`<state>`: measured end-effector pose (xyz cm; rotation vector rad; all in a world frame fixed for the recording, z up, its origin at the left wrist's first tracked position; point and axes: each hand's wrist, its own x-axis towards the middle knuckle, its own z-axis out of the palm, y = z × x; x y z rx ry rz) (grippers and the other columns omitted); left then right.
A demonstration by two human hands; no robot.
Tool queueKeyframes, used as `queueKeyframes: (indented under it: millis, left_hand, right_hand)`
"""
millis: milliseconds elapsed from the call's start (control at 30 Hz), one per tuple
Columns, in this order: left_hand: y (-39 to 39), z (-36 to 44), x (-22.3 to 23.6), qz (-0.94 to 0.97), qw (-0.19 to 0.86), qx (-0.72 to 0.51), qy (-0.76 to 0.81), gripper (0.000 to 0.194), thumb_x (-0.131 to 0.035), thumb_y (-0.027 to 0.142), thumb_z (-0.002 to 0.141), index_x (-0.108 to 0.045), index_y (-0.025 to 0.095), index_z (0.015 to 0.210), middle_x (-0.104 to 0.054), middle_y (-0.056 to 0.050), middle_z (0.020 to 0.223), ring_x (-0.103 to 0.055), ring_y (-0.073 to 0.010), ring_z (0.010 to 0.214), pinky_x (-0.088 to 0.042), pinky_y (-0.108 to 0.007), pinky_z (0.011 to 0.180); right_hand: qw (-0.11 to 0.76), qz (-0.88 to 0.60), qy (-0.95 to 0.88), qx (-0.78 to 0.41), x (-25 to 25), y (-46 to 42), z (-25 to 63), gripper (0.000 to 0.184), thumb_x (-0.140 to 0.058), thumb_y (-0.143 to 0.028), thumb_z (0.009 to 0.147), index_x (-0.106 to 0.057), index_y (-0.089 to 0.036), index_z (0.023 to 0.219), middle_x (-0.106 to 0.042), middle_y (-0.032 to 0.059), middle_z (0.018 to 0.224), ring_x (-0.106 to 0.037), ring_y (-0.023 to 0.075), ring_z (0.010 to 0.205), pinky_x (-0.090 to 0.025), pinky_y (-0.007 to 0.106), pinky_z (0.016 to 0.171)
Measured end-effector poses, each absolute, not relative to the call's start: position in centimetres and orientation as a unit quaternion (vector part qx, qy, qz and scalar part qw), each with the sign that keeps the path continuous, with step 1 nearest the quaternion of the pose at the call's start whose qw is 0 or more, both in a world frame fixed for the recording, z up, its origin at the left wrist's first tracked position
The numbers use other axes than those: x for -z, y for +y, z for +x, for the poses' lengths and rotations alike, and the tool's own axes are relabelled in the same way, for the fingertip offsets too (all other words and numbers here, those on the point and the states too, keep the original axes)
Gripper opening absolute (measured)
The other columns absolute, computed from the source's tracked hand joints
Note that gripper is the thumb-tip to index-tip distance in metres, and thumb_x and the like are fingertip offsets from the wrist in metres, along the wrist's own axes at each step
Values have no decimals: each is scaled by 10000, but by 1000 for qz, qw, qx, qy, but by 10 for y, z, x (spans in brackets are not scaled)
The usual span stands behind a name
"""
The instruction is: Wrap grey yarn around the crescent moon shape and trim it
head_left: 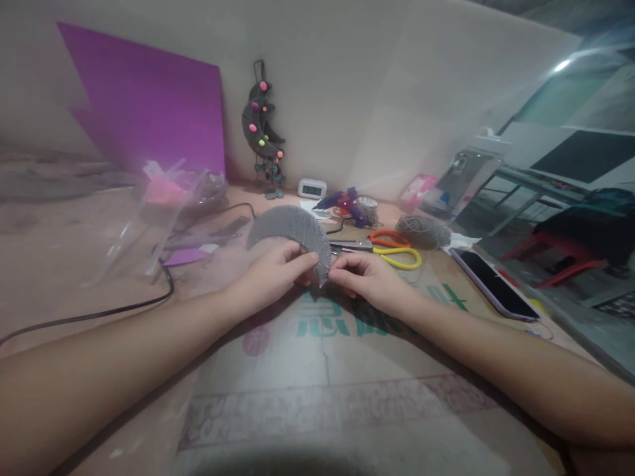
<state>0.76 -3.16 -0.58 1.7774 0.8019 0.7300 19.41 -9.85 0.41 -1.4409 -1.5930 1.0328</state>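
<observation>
A crescent moon shape, wound with grey yarn, is tilted above the printed board, its narrow tip pointing down toward me. A speck of purple shows at that tip. My left hand grips the crescent near the tip, thumb on top and the other fingers mostly hidden beneath. My right hand is closed in a pinch right against the tip's right edge; whatever lies between its fingertips is too small to make out. Just behind the right hand are scissors with orange and yellow handles. A grey yarn ball rests farther right.
Behind stand a glue gun, a small digital clock and a hanging crescent decoration with coloured pompoms. A phone lies at right. Purple sheets lean on the wall. A black cable crosses the left side.
</observation>
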Motion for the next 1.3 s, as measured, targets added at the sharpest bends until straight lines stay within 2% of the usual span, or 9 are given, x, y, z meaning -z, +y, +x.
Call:
queueKeyframes:
  millis: [533,800,1000,1300]
  left_hand:
    - [-31,8,8,734,515,-297,329,338,-540,460,855,-577,190,656,-606,-9,641,-583,-166,654,-450,-287,645]
    - [-31,9,6,769,488,-310,271,346,-501,450,895,-566,176,694,-588,3,655,-543,-138,628,-415,-267,620]
    - [-32,9,1,767,481,-300,300,325,-563,435,851,-568,174,659,-592,0,627,-530,-133,589,-412,-267,599]
    - [-30,10,9,676,601,-319,282,287,-590,402,846,-537,175,678,-596,-7,647,-549,-119,601,-460,-255,617]
  right_hand:
    - [385,-518,-617,-450,-3,-98,194,301,-708,-450,753,-611,-166,728,-456,-60,560,-372,66,487,-266,225,450]
    - [391,-535,-609,-436,-5,-99,193,328,-699,-467,753,-563,-170,724,-450,-62,575,-365,67,505,-259,218,469]
    - [390,-536,-621,-419,-4,-99,193,324,-686,-470,759,-573,-169,723,-465,-55,583,-383,73,514,-282,218,473]
    - [403,-522,-629,-412,-1,-96,198,248,-682,-406,775,-631,-168,821,-503,-45,626,-397,71,513,-315,214,472]
